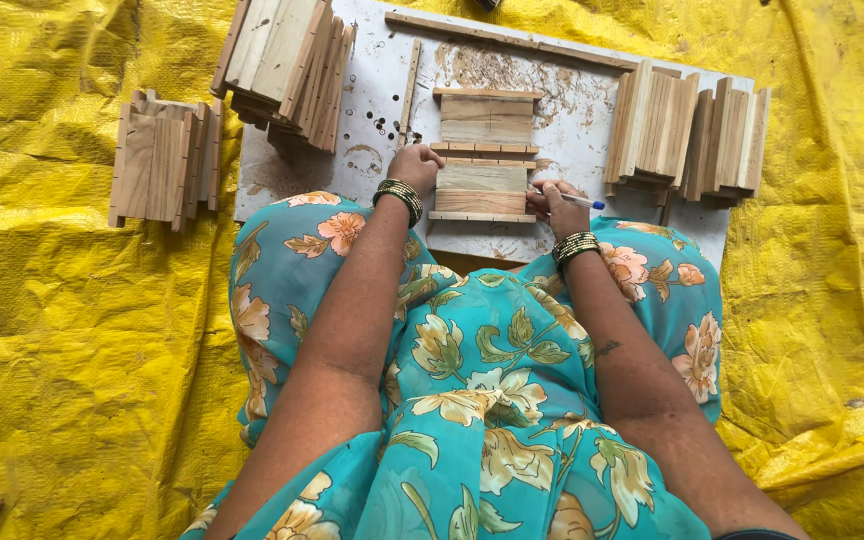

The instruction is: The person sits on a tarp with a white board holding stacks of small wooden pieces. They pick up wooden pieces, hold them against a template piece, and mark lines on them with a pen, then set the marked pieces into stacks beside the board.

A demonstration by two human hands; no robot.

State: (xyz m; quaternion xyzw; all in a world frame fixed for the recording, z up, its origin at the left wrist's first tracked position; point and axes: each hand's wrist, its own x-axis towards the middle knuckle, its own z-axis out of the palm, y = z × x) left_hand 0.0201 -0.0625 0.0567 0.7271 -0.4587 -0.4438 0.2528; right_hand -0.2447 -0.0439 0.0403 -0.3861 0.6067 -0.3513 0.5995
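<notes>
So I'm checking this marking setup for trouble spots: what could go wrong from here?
The left hand steadies only the left end of the wooden piece, so it could shift while the right hand marks it with the pen, leaving a crooked line. The leaning stack of wood pieces overhangs the white board's left edge and might topple if bumped. Sawdust on the board could let pieces slide.

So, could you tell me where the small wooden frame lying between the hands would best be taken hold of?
Probably by its two short ends, from left and right. The wooden frame lies flat on the white board, its long strips across, and the left hand and right hand, which holds a pen, already flank those ends.
</notes>
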